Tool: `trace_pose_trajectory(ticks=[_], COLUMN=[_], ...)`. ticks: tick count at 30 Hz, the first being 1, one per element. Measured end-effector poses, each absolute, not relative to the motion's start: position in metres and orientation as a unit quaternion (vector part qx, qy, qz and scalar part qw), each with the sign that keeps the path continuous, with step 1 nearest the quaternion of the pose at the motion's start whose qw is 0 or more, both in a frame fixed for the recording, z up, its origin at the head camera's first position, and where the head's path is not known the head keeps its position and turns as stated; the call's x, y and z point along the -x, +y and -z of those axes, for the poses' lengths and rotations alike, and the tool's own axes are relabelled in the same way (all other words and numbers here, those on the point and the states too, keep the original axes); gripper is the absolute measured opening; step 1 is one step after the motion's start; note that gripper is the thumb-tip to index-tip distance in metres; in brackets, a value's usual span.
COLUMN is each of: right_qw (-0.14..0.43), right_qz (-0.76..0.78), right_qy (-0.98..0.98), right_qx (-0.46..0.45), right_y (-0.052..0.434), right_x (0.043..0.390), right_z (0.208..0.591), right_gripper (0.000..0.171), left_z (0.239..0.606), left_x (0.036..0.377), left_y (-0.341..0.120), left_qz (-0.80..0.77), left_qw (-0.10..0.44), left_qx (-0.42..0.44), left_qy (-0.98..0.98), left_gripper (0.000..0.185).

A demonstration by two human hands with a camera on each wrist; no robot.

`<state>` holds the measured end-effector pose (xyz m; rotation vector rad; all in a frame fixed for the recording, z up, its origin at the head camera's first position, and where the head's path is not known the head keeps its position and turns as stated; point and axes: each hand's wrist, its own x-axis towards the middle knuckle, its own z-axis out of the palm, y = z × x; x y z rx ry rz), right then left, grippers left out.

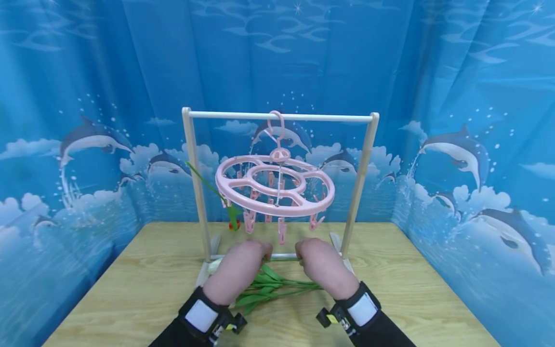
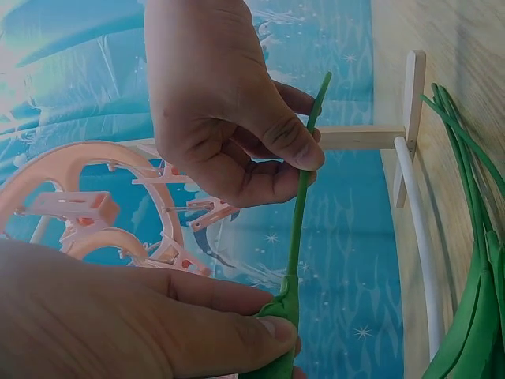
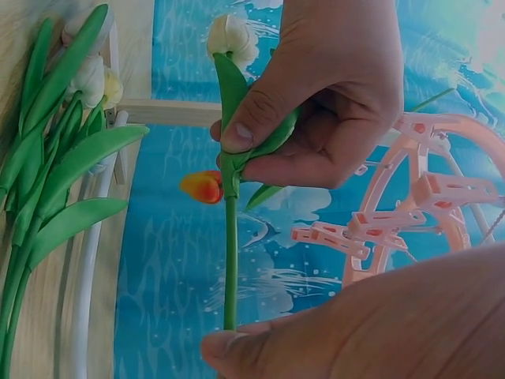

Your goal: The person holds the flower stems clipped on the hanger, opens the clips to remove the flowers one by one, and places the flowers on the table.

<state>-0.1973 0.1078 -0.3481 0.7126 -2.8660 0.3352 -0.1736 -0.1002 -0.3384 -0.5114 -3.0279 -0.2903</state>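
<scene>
A single artificial tulip is gripped at both ends, just in front of the drying rack. The left hand is closed around the leafy upper stem, thumb pressed over a smooth green leaf, directly below the closed cream-white bud. The bare lower stem is pinched by the right hand between thumb and forefinger, a short tip being left projecting past the fingers.

The stem is seen as a thin, straight, matt green rod of plastic look, with glossy, blade-shaped leaves sheathing its upper part. In the head view its long axis is held roughly level and crosswise, bud end toward the left hand, cut end toward the right; it is raised above the table rather than laid on it.

Below the hands a bundle of similar tulips is laid on the pale wood-grain table, long green leaves fanned, pale buds gathered at the left end. Behind stands a light wooden rack with a white top bar, from which a round pink plastic peg hanger is hung, its clips dangling. An orange-red tulip is clipped at the hanger's left edge, head downward. A blue dolphin-printed curtain encloses the scene.
</scene>
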Motion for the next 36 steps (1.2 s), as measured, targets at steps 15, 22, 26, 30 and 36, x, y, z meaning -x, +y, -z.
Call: trace_pose_trajectory(ticks=[15, 22, 26, 30, 36], right_qw=[0.077, 0.073, 0.061, 0.061, 0.05], right_qz=[-0.105, -0.108, -0.114, -0.121, -0.125], right_qy=[-0.96, -0.958, -0.959, -0.957, -0.956], right_qx=[-0.246, -0.257, -0.254, -0.258, -0.261], right_y=[0.108, 0.11, 0.11, 0.111, 0.111], right_x=[0.2, 0.199, 0.2, 0.202, 0.204], right_z=[0.354, 0.357, 0.358, 0.362, 0.366], right_gripper=[0.014, 0.012, 0.013, 0.016, 0.016], left_z=[0.345, 0.349, 0.35, 0.352, 0.355], left_x=[0.177, 0.179, 0.179, 0.18, 0.183], left_y=[-0.102, -0.104, -0.104, -0.104, -0.102], left_qz=[0.103, 0.116, 0.121, 0.129, 0.124], left_qw=[0.028, 0.02, 0.006, -0.001, -0.007], left_qx=[0.174, 0.18, 0.175, 0.177, 0.167], left_qy=[-0.979, -0.977, -0.977, -0.976, -0.978], left_gripper=[0.02, 0.021, 0.021, 0.021, 0.019])
